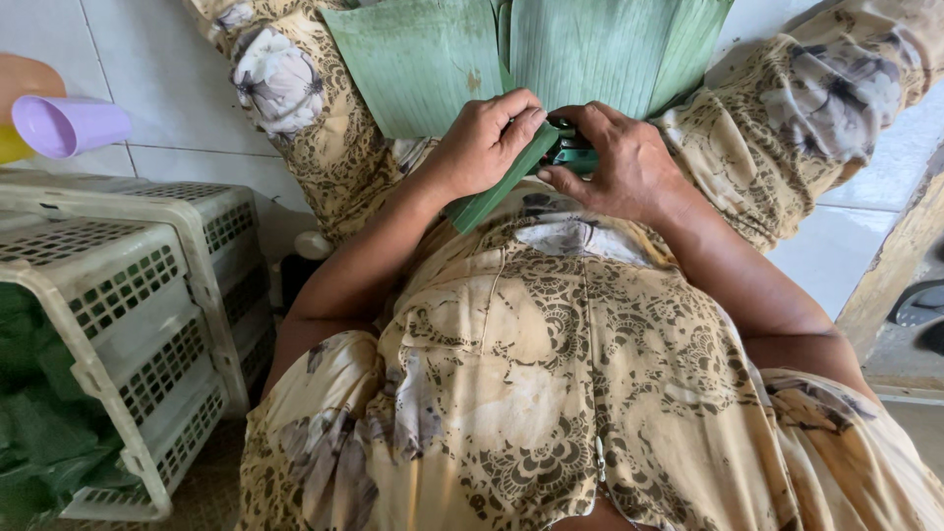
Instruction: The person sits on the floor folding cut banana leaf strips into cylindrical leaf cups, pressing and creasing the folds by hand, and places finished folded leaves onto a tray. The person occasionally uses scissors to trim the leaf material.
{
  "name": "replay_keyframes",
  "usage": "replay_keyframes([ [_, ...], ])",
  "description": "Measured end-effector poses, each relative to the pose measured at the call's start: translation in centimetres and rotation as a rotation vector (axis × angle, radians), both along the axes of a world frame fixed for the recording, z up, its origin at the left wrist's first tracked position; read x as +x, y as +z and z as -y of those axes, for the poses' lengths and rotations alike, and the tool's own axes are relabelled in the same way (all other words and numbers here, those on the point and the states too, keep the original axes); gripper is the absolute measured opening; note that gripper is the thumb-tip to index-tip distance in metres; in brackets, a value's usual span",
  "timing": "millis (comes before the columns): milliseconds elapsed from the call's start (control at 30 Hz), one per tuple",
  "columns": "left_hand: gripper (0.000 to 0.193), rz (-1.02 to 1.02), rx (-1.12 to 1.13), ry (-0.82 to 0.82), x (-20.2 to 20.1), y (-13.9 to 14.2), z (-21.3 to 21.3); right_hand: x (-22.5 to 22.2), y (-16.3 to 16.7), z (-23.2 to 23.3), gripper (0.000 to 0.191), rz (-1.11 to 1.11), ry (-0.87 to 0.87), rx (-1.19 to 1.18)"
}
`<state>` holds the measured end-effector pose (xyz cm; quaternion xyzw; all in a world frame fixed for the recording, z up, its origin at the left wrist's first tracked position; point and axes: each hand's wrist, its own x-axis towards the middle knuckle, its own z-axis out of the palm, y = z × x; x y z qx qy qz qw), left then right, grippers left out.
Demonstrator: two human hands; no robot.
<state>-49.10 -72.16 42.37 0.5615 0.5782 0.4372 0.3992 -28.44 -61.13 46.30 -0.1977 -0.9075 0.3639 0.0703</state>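
- A folded leaf strip [497, 187] sits on the lap, between both hands, below wide banana leaves [551, 49].
- Left hand [482, 143] pinches the strip; right hand [619, 162] grips a small green tool (hard to tell what).
- Likely light, pliable, tears along the grain; best held near the fold.
- A crate [128, 324] stands at left.

Left hand [484, 147], right hand [619, 162] together, fingers curled

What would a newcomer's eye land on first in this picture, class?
First, the broad green banana leaves spread across the lap at top centre, where the left hand and right hand fold a green leaf strip. Next, the cream slatted plastic crates at the left, below a lilac plastic cup.
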Motion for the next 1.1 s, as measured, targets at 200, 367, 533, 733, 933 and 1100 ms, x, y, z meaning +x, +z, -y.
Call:
replay_keyframes([
  [200, 0.015, -0.079, 0.029, -0.021, 0.6, 0.6, -0.2, 0.1, -0.3, 0.6, 0.054, -0.059, 0.025, 0.206],
  [367, 0.016, -0.116, 0.038, -0.024, 0.7, 0.6, -0.3, 0.8, -1.3, 0.9, 0.053, -0.047, 0.013, 0.27],
  [533, 0.017, -0.131, -0.012, -0.035, 1.3, 0.0, 0.0, 1.7, -3.5, 1.0, 0.048, -0.05, 0.047, 0.343],
  [733, 0.02, -0.123, -0.073, -0.028, 1.1, -3.7, 0.5, 0.8, -6.3, 1.3, 0.041, -0.003, 0.056, 0.359],
  [933, 0.028, 0.385, -0.354, -0.038, 0.7, -8.3, 0.9, 0.9, -5.8, 0.4, 0.042, -0.23, -0.031, -0.148],
  [1100, 0.044, 0.726, -0.244, -0.236, -0.3, -7.0, -0.5, 0.9, -6.0, -0.7, 0.047, -0.311, -0.226, -0.377],
])
